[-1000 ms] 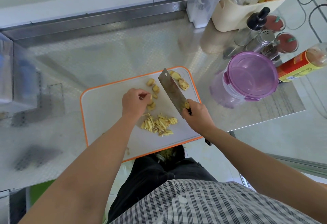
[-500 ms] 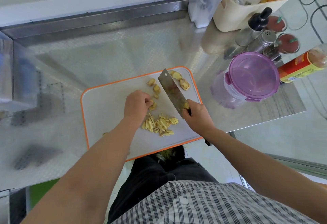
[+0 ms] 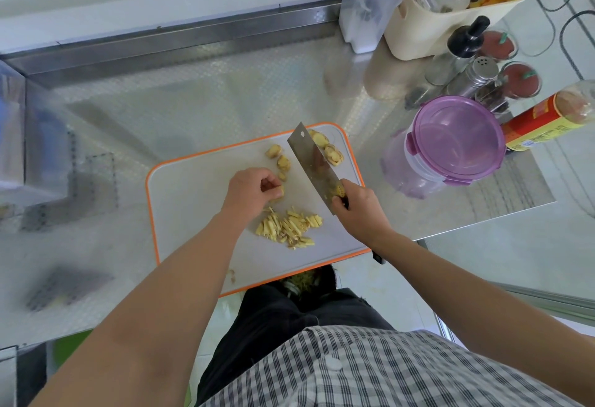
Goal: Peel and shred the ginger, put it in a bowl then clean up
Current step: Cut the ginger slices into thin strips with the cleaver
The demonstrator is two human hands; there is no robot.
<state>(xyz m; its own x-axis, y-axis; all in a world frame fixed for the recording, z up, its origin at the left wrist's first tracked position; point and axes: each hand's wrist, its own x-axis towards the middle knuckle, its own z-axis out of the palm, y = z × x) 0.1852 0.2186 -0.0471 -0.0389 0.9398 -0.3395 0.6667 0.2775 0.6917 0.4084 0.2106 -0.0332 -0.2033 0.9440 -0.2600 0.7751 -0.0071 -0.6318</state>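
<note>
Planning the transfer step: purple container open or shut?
Shut. The purple lid sits flat on the container, clips down at the rim. Contents: cannot tell.

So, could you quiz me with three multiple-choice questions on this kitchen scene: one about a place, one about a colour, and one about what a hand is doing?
1. Where does the shredded ginger lie? A in a bowl; B on the cutting board; C on the floor.
2. What colour is the board's rim? A orange; B blue; C black.
3. What is the right hand doing? A resting open; B holding a bottle; C gripping the knife.
Answers: 1 B, the strips sit piled on the white board; 2 A, an orange edge runs round it; 3 C, its fingers curl round the knife's handle.
</note>
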